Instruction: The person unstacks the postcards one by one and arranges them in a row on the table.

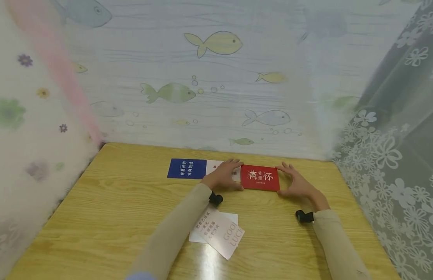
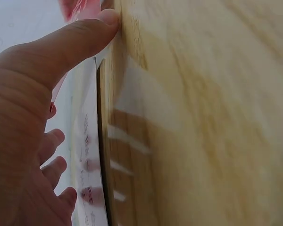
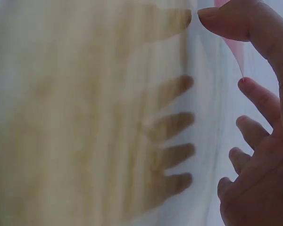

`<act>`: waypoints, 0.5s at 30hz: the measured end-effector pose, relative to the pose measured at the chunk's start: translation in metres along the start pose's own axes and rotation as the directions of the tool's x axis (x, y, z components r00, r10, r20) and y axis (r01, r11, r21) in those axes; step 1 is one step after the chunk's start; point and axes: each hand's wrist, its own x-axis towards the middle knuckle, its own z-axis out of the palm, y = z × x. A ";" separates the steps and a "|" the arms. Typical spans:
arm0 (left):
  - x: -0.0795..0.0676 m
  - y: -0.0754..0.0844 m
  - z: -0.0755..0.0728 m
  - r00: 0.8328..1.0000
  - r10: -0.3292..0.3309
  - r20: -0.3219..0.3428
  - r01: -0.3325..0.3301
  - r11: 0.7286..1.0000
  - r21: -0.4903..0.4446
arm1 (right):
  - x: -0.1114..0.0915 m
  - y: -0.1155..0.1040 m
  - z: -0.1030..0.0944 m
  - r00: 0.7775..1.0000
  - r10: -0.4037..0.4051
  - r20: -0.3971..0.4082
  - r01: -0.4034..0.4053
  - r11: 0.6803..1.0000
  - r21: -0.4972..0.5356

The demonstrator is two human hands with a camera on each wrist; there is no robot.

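Note:
A red card (image 1: 260, 186) with white characters spans the gap between my two hands near the table's back edge. My left hand (image 1: 221, 175) holds its left side, thumb at the near corner and fingers at the far one. On the right side, my right hand (image 1: 300, 186) holds it likewise by thumb and forefinger; a fingertip meets the card's corner in the right wrist view. Left of it, a white card (image 1: 211, 175) lies partly hidden under my left hand. A blue card (image 1: 177, 169) with white characters adjoins that one's left end.
Nearer on the wooden table (image 1: 114, 217), a pale pink GOOD LUCK card (image 1: 220, 237) overlaps a white card (image 1: 198, 237), beside my left forearm. A fish-patterned curtain (image 1: 216, 116) hangs behind the table. Sheer flowered fabric (image 1: 405, 202) borders its right side.

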 end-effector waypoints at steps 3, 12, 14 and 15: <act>0.006 0.001 0.001 0.999 -0.033 0.017 0.034 0.999 -0.017 | 0.006 0.005 -0.005 1.000 0.005 0.017 -0.005 1.000 0.005; 0.028 0.002 -0.004 0.998 -0.027 0.048 0.023 0.996 0.089 | 0.023 0.012 -0.015 0.998 0.025 0.052 -0.025 1.000 -0.002; 0.033 0.000 -0.005 0.998 -0.024 0.053 0.018 0.994 0.111 | 0.025 0.013 -0.015 0.998 0.027 0.054 -0.027 1.000 0.001; 0.034 -0.001 -0.005 0.998 -0.032 0.059 0.025 0.993 0.115 | 0.026 0.014 -0.016 0.998 0.031 0.056 -0.031 0.999 0.005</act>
